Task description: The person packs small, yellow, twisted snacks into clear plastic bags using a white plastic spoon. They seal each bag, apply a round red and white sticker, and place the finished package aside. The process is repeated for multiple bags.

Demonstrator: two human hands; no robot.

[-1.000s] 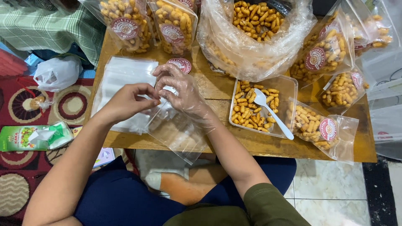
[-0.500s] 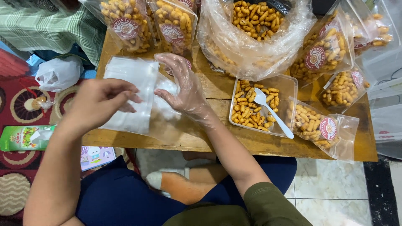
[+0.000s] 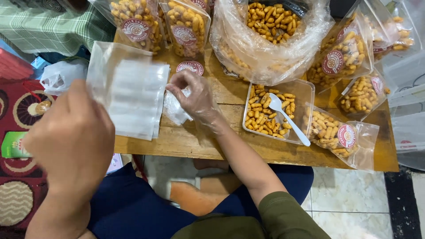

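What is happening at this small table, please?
A person sits at a low wooden table packing snacks. The right hand, in a thin plastic glove, pinches a clear bag beside a stack of empty bags. The left hand is raised near the camera and holds nothing visible. A tray of snacks with a white spoon waits nearby, among filled bags.

Clear snack pouches (image 3: 349,59) with round red-white labels (image 3: 332,62) (table's back edge), green packet (image 3: 12,145) on rug
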